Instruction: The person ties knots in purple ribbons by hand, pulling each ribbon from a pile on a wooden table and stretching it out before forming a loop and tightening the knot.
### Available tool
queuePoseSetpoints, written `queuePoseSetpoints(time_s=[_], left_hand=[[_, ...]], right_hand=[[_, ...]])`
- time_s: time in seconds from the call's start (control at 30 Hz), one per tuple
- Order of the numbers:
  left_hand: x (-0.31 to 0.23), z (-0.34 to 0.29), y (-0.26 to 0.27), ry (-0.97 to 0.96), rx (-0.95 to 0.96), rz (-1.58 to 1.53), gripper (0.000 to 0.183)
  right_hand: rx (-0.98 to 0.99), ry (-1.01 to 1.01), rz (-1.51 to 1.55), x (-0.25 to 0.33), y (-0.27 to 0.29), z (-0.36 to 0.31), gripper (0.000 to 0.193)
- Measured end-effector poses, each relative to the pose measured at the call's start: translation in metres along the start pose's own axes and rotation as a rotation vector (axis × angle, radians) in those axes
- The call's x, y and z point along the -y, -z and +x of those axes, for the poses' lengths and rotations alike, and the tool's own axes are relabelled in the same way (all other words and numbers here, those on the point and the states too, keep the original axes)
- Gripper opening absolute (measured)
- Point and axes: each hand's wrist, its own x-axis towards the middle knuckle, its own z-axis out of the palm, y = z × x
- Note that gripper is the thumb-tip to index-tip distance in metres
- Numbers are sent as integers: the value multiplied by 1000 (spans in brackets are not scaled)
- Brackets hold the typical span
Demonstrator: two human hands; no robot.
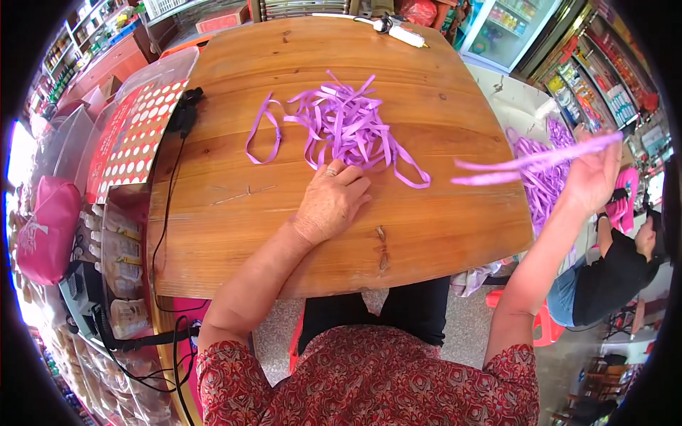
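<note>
A loose heap of purple ribbons (348,121) lies on the wooden table (440,234), with one loop straying to its left. At the heap's near edge rests my left hand (334,199), a ring on one finger. Its fingers are curled down and together, and whatever they may pinch is hidden beneath them. Out past the table's right edge, my right hand (594,174) is raised and grips a purple ribbon (540,160). The ribbon's two tails reach left over the table, smeared by motion. Below that hand is a second, larger mass of purple ribbons (543,177).
A glue gun (408,35) lies at the far edge. On the left are a thin wire-like piece (245,194), a black cable (167,213), a red dotted box (138,135) and a pink pouch (48,231). Another person (611,277) sits at the right.
</note>
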Motion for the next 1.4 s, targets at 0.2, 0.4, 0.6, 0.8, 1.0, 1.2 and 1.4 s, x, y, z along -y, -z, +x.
queuePoseSetpoints(time_s=[0.2, 0.4, 0.6, 0.8, 1.0, 1.2, 1.4], left_hand=[[-10, 3, 8, 15, -150, -4, 22], [-17, 7, 9, 204, -254, -502, 28], [-16, 6, 9, 663, -234, -1497, 30], [-5, 2, 10, 812, -106, -1299, 12], [1, 0, 10, 642, -188, -888, 4], [23, 7, 41, 814, -505, -1034, 5], [48, 8, 51, 480, -463, 207, 35]], right_hand=[[-44, -112, -559, -53, -25, -48, 25], [894, -371, -915, -115, -75, -140, 24], [1081, 57, -978, -159, -84, -161, 31], [1072, 174, -929, -163, -85, -163, 34], [958, -105, -947, -162, -57, -142, 23], [738, -288, -935, -150, -31, -96, 14], [605, -301, -948, -148, -19, -88, 10]])
